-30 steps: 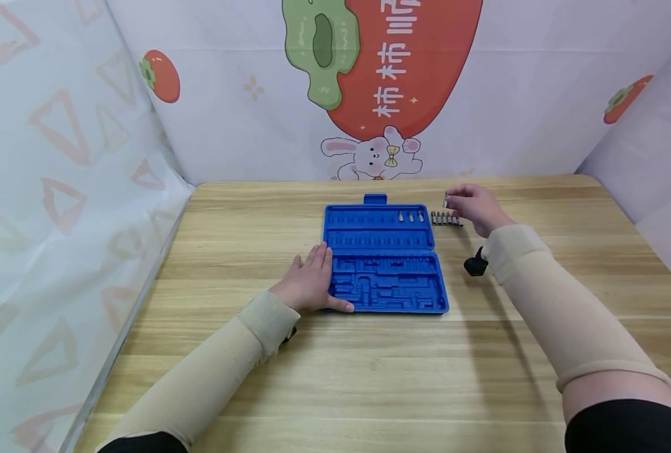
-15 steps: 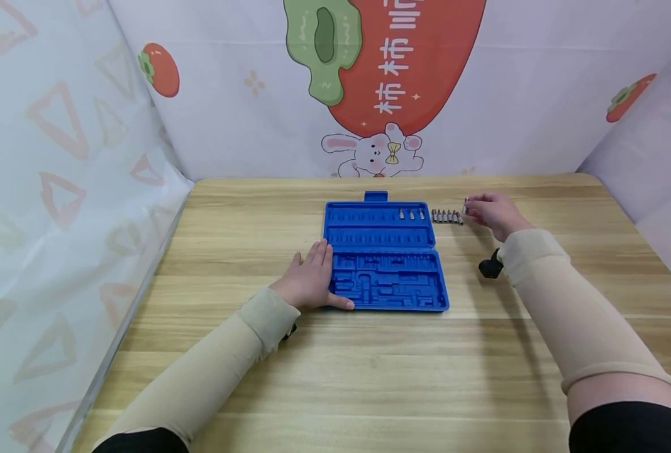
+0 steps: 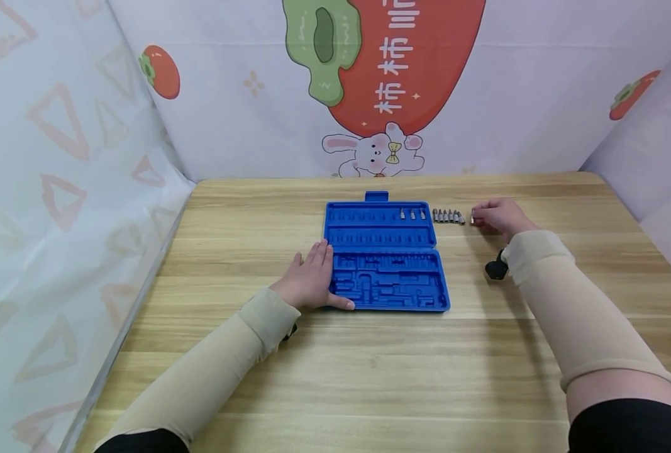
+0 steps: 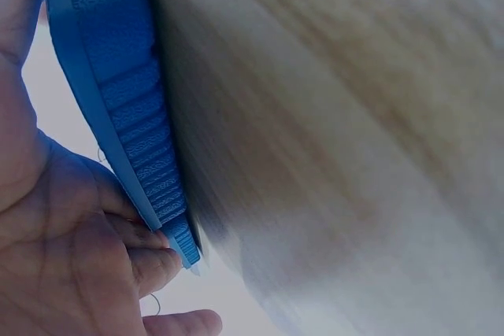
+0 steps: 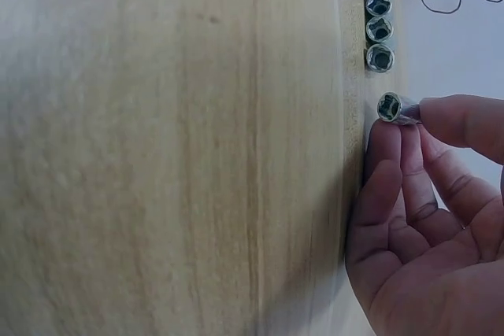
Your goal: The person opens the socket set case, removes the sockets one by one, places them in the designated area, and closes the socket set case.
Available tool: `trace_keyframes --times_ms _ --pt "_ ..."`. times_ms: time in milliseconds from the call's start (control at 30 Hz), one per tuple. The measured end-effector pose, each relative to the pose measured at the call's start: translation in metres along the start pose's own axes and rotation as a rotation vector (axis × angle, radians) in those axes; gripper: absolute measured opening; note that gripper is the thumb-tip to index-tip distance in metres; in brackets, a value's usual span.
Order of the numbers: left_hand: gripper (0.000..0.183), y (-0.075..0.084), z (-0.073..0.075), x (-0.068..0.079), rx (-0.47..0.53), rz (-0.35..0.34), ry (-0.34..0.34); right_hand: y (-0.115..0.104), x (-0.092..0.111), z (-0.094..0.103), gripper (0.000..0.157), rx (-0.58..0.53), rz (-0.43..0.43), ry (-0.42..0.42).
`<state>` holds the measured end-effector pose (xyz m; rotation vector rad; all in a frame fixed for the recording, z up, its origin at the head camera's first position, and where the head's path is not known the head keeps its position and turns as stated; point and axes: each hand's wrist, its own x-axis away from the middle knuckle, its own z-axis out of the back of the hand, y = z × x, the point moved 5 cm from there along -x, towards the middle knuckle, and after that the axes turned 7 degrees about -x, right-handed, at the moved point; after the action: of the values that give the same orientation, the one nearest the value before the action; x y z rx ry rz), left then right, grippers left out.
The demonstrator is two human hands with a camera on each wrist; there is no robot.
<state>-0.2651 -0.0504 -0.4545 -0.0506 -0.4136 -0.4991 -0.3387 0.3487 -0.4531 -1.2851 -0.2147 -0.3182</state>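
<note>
An open blue plastic tool case (image 3: 388,280) lies flat on the wooden table, its moulded slots facing up. My left hand (image 3: 308,277) rests against the case's left side, fingers extended along the edge and thumb over the near left corner. In the left wrist view, the palm is beside the ribbed case wall (image 4: 130,108). To the right of the case, my right hand (image 3: 504,217) pinches a small metal socket (image 5: 390,108) between thumb and fingers, close over the table. Just left of it stands a row of similar sockets (image 3: 448,216).
Three small metal pieces (image 3: 412,214) sit in the upper right slots of the case. A latch tab (image 3: 377,196) sticks out at its far edge. Behind the table (image 3: 392,377) hangs a printed cloth (image 3: 233,119), with more cloth at both sides.
My right hand has moved right from above the socket row and come down beside its right end, still pinching a socket. My left hand has stayed on the case.
</note>
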Motion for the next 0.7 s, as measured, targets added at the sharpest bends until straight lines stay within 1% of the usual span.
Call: trace_keyframes --times_ms 200,433,700 --pt "0.130 0.000 -0.001 0.000 0.002 0.001 -0.005 -0.005 -0.002 -0.003 0.030 0.112 -0.002 -0.002" --pt "0.130 0.001 0.001 0.002 0.014 -0.008 0.008 -0.010 -0.003 -0.005 0.037 0.288 -0.008 0.013" --pt "0.130 0.000 0.002 0.004 0.023 -0.003 0.007 -0.012 -0.005 -0.009 0.039 0.356 -0.008 0.042"
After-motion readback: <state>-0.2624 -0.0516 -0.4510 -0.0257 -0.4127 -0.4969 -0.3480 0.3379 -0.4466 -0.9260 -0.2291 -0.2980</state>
